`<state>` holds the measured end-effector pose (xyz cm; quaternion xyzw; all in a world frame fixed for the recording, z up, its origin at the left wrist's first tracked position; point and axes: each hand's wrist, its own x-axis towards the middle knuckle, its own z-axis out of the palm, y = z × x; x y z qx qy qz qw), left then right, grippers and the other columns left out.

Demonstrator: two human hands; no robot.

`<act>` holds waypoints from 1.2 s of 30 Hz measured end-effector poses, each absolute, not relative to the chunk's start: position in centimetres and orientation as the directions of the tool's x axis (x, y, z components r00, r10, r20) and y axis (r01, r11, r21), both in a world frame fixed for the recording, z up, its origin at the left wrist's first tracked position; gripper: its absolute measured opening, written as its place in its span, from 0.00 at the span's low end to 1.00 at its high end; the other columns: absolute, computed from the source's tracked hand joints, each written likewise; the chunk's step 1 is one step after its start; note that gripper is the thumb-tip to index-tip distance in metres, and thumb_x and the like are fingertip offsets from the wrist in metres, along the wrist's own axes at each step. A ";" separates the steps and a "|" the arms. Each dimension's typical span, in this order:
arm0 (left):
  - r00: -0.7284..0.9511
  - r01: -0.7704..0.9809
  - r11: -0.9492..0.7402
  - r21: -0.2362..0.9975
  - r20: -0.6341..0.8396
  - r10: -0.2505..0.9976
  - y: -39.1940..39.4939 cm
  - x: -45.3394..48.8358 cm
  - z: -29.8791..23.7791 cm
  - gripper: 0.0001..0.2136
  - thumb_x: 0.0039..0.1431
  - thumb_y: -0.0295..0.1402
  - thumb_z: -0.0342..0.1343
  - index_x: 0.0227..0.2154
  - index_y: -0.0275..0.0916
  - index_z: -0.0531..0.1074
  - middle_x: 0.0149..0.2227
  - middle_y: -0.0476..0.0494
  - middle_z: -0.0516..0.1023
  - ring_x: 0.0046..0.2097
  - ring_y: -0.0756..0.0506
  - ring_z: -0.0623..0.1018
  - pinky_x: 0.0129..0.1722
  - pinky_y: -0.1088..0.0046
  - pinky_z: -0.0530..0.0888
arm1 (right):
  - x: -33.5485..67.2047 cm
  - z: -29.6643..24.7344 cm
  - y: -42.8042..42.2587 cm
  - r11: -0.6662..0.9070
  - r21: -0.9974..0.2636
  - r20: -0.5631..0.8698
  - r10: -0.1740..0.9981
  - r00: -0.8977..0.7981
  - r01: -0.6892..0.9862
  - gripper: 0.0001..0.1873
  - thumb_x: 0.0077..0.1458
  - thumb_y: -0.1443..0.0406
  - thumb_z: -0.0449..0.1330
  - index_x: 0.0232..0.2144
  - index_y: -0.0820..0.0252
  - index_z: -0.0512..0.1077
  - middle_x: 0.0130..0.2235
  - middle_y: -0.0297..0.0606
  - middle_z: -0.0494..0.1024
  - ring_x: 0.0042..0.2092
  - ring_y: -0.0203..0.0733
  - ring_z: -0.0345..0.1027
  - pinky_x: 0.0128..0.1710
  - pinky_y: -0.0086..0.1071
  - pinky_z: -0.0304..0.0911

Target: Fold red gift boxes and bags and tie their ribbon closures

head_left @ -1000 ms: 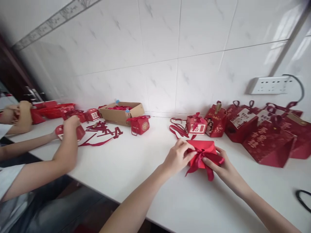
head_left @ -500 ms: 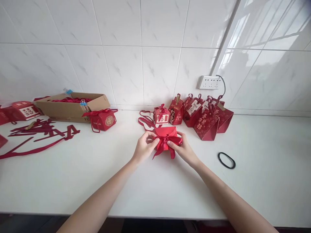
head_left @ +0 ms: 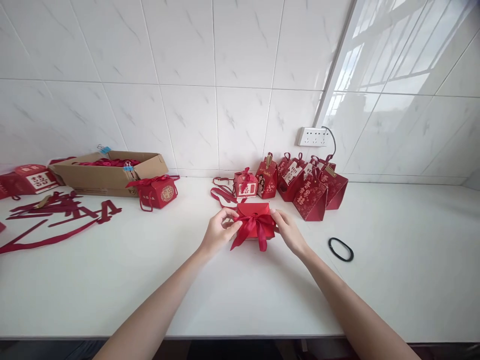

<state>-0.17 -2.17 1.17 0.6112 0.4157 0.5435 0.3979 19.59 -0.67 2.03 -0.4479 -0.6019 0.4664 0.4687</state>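
A small red gift box [head_left: 253, 207] with a curved flap stands on the white table in front of me. A dark red ribbon bow [head_left: 255, 223] is tied across its front, and its two tails hang down toward the table. My left hand [head_left: 218, 232] is closed at the box's left side, thumb and forefinger beside the left loop of the bow. At the right side, my right hand [head_left: 288, 231] grips the box by its edge, with the thumb near the upper right corner. The other fingertips are partly hidden behind the box.
Decorated red boxes [head_left: 311, 200] stand along the wall at right, and a smaller bow-tied box [head_left: 246, 185] is behind mine. Left are a ribbon-filled cardboard box [head_left: 97, 180], a red box [head_left: 159, 194] and loose ribbons [head_left: 63, 206]. A black ring [head_left: 341, 249] lies right.
My right thumb has moved off the bow to the box's right edge. The bow's right loop now lies flatter and shows more fully. The view has shifted slightly.
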 end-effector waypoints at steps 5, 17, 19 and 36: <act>0.096 0.030 -0.338 0.941 0.334 0.938 -3.0 0.1 1.7 0.09 0.48 0.34 0.58 0.29 0.37 0.64 0.31 0.50 0.68 0.31 0.52 0.70 0.28 0.77 0.68 | 19.9 2.5 -1.1 0.220 -0.974 0.194 0.934 -0.300 0.055 0.28 0.50 0.43 0.53 0.35 0.62 0.66 0.34 0.37 0.70 0.26 0.35 0.62 0.27 0.34 0.64; -0.031 0.024 -0.274 0.961 0.275 0.961 -2.7 0.4 1.1 0.15 0.48 0.41 0.59 0.25 0.38 0.59 0.23 0.55 0.62 0.24 0.54 0.63 0.25 0.78 0.62 | 19.2 2.1 -1.4 0.223 -0.972 0.192 0.934 -0.301 0.071 0.24 0.49 0.46 0.58 0.23 0.58 0.57 0.32 0.36 0.70 0.26 0.34 0.61 0.24 0.30 0.60; -0.007 0.022 -0.272 0.962 0.272 0.962 -2.6 0.3 1.0 0.14 0.49 0.39 0.59 0.26 0.38 0.60 0.25 0.54 0.62 0.26 0.54 0.64 0.26 0.79 0.62 | 19.4 2.3 -1.3 0.217 -0.973 0.183 0.934 -0.306 0.080 0.24 0.49 0.46 0.58 0.23 0.58 0.57 0.31 0.36 0.71 0.26 0.34 0.60 0.24 0.30 0.60; 0.041 -0.154 -0.197 0.968 0.205 0.978 -2.4 0.3 1.4 0.15 0.43 0.38 0.63 0.28 0.35 0.66 0.29 0.50 0.70 0.31 0.52 0.70 0.33 0.75 0.66 | 20.2 3.6 -1.6 0.243 -0.953 0.202 0.955 -0.216 0.183 0.24 0.47 0.46 0.60 0.20 0.59 0.59 0.53 0.43 0.71 0.41 0.49 0.72 0.35 0.36 0.69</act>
